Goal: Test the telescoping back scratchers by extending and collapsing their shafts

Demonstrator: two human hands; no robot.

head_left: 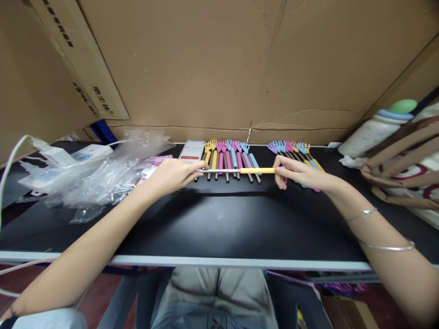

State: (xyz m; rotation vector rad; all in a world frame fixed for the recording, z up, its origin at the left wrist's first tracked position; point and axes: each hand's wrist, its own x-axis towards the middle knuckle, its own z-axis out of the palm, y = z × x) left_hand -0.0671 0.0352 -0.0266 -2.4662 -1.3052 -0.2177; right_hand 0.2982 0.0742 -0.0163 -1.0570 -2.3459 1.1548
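Observation:
Stretched level across the front of my view is a back scratcher (pixel 258 171) with a thin metal rod and a yellow grip; its claw end does not show. My left hand (pixel 174 173) is closed on the metal end. At the other end, my right hand (pixel 291 171) pinches the yellow grip between thumb and fingers. Just behind the rod lies a row of back scratchers (pixel 228 160) in yellow, pink, blue and purple, claws pointing away from me. A second group of back scratchers (pixel 290 147) lies behind my right hand, partly covered by it.
On the left of the black table (pixel 219 224) are crumpled clear plastic bags (pixel 113 169) and a white power strip (pixel 55 160) with cables. A phone (pixel 191 151) showing a timer rests at the back. To the right stand a white bottle (pixel 372 130) and a brown-trimmed bag (pixel 404 160). Cardboard (pixel 192 64) walls the back.

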